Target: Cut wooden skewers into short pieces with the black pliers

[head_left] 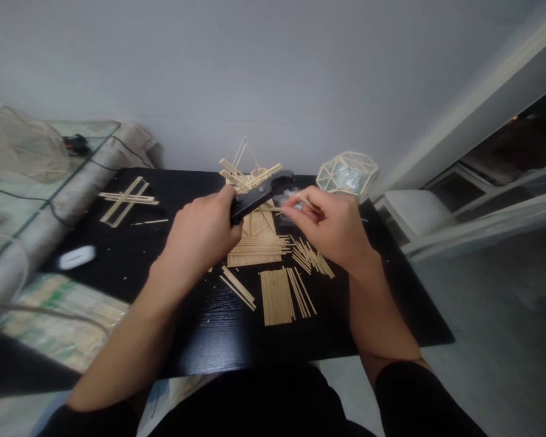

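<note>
My left hand (204,227) is wrapped round a black tool (259,194) whose far end curves away to the right. My right hand (327,224) pinches a thin wooden stick (306,201) close to the tool's right side. Beneath both hands lies a pile of pale sticks (259,246), with more sticks standing at angles (246,173) behind the tool. Nearer to me are a neat row of short sticks (276,297) and a few loose ones (303,294). A scattered bunch (313,258) lies below my right hand.
The black table (218,340) holds crossed sticks (128,200) and a white case (77,257) at left. A plastic-wrapped pack (64,315) lies front left. A faceted stick frame (348,175) stands at back right. Cables cross a glass surface (9,200) at far left.
</note>
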A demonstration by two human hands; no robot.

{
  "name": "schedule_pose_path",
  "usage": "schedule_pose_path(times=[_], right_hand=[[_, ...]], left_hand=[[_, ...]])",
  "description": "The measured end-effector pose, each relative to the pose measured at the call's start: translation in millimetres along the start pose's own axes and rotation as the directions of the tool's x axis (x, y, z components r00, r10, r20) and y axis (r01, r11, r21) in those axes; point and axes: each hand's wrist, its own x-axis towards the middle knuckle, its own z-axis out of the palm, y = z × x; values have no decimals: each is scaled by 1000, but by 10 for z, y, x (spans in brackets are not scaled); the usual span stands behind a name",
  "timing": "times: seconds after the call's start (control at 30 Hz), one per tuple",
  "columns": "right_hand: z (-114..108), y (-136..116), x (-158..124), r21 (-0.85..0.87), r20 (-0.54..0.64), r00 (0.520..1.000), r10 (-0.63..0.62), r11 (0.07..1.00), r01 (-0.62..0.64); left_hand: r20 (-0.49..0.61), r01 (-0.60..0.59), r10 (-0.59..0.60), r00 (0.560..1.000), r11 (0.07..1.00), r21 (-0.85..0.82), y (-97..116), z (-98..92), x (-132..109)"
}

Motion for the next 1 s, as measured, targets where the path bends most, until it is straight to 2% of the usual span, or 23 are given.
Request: schedule_pose_path(times=[0.07, 0.1, 0.2, 0.37, 0.43, 0.47, 0.53, 0.6, 0.67, 0.73, 0.8, 0.9, 1.0], right_hand=[[0, 60, 15, -32, 158, 985, 64, 998, -59], [14, 104, 26, -65, 259, 961, 100, 994, -86], [115, 256, 59, -191, 503, 837, 218, 972, -138], [303, 403, 86, -319, 670, 634, 386, 921, -224], [325, 420, 94, -339, 694, 589, 414, 910, -241], [324, 428, 99, -345, 695, 584, 420, 907, -242], [304, 457, 110, -366, 658, 614, 436, 898, -246], [272, 520, 126, -390, 555, 682, 475, 874, -291], [227, 634, 144, -401, 360, 763, 537, 827, -393], [160, 808, 165, -392, 124, 803, 583, 772, -500], [59, 1030, 187, -396, -36, 795, 606, 722, -568], [-129, 1376, 216, -391, -203, 759, 619, 659, -642], [-272, 1603, 228, -384, -268, 745, 611, 641, -664]], left_hand=[[-15, 27, -28, 1000, 999, -32, -11, -20, 4], [-19, 35, -36, 999, 998, -50, -13, -29, 5], [-19, 28, -30, 999, 995, -97, -10, -36, 5], [12, -22, 24, 1000, 992, -120, -1, -14, 3], [16, -28, 31, 999, 992, -125, 0, -14, 5], [17, -26, 28, 999, 992, -127, 2, -17, 6], [17, -17, 20, 1000, 992, -126, 4, -25, 7], [17, -13, 15, 1000, 992, -123, 5, -33, 6], [15, -16, 18, 1000, 992, -125, 1, -39, 3], [21, -18, 21, 1000, 991, -133, -5, -45, -4], [26, -15, 19, 999, 990, -143, -7, -55, -13], [30, -5, 9, 1000, 989, -148, 4, -72, -25], [37, -5, 11, 999, 988, -156, 31, -78, -24]])
